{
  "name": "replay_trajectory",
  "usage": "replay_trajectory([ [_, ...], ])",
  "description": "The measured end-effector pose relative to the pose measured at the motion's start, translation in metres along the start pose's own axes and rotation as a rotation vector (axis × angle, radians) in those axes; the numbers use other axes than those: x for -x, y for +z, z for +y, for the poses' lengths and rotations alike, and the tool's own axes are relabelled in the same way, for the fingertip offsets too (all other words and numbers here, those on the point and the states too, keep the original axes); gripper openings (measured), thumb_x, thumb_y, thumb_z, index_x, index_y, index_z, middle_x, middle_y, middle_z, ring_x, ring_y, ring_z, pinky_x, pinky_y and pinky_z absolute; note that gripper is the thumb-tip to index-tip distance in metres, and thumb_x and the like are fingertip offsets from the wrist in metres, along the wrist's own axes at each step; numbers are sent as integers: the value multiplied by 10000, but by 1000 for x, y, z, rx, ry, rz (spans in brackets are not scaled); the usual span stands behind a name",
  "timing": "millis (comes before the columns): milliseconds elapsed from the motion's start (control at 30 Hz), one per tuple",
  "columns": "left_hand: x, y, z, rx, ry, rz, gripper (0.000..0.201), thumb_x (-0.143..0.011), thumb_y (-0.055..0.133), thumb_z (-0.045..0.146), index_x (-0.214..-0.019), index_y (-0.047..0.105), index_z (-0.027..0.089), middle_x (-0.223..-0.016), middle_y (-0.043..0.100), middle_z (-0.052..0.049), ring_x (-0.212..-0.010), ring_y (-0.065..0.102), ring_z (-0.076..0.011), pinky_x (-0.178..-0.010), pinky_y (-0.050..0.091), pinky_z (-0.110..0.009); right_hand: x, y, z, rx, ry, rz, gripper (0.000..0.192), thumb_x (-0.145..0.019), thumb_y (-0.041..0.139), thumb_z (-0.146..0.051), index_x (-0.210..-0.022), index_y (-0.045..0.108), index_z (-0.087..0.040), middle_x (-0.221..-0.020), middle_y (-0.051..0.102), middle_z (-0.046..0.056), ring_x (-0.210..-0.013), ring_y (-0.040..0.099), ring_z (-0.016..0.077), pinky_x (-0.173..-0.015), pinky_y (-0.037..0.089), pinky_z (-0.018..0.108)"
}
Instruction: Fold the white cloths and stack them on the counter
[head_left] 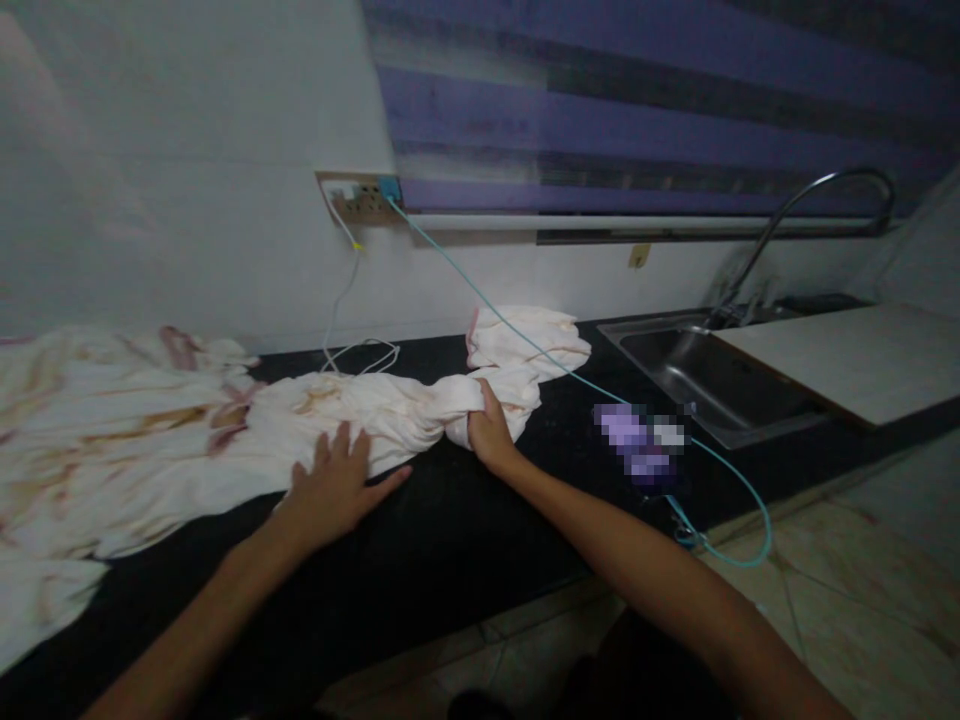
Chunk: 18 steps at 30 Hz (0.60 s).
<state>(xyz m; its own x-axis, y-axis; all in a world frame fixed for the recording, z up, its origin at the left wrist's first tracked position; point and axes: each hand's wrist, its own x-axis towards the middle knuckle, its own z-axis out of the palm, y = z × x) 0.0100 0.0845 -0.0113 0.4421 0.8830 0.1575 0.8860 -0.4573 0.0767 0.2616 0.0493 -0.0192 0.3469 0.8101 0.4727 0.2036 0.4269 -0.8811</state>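
cloth (pixel 225 430): cream, rust-streaked, strung along the dark counter (pixel 450 530), wide at the left, gathered to a narrow neck mid-counter, bunched again beyond.
right hand (pixel 489 430): closed around that neck, holding the fabric.
left hand (pixel 334 487): flat, fingers spread wide, pressing the cloth's near edge.
step: judged as gathering or twisting, 1 hand anchoring, 1 hand gripping.
next move: likely needs a firm anchor and care near the teal cable (pixel 525 345) crossing the far bunch.
sink (pixel 705 375): well apart, right.

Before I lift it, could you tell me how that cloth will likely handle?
The cloth is probably floppy: it bunches where the right hand grips it. It seems light, lying in thin folds under the left hand. It may drag the cable.
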Motion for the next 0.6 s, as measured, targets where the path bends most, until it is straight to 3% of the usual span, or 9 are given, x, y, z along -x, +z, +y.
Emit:
replay_trajectory([
  [100, -3, 2, 33, -55, 64, -15, 673, -989, 333, 598, -1363, 577, 95, -1532, 472, -294, -1422, 430, -480, -1023, 446, -701, 1, 0, 0, 5, -11, -43, 203, -882, 421, -255, -1028, 563, -257, -1045, 681, 33, -1025, 626, 214, -1047, 493, 359],
  [200, -6, -11, 49, -101, 157, 50, 450, -1040, 299, 405, -1141, 656, 150, -1283, 645, -210, -1188, 597, -368, -998, 481, -609, -1, -1, 1, -8, 9, -8, 206, -877, 423, -248, -1023, 569, -253, -1043, 687, 34, -1047, 629, 217, -1064, 486, 360],
  [367, 2, -27, 59, -30, 356, 391, 261, -1039, 425, 313, -1079, 655, 197, -1259, 677, -152, -1261, 570, -341, -1117, 381, -643, -8, -6, 1, -28, 33, 100, 335, -843, 431, -225, -1145, 577, -232, -1131, 684, 54, -1141, 619, 215, -1108, 459, 361],
  [467, 13, -31, 74, 177, 527, 453, 228, -1039, 425, 248, -1130, 628, 193, -1229, 690, -143, -1190, 626, -274, -1085, 476, -526, -9, -9, -3, -50, 22, -86, 414, -848, 503, -271, -1249, 591, -217, -1238, 673, 66, -1179, 616, 219, -1099, 468, 355],
  [600, 37, -39, 107, 358, 766, 316, 255, -996, 404, 149, -1095, 634, 197, -1169, 714, -112, -1100, 667, -220, -975, 557, -368, -2, -10, -11, -65, 48, -483, 382, -862, 560, -296, -1223, 669, -232, -1189, 717, 34, -1140, 642, 215, -1047, 498, 336],
])
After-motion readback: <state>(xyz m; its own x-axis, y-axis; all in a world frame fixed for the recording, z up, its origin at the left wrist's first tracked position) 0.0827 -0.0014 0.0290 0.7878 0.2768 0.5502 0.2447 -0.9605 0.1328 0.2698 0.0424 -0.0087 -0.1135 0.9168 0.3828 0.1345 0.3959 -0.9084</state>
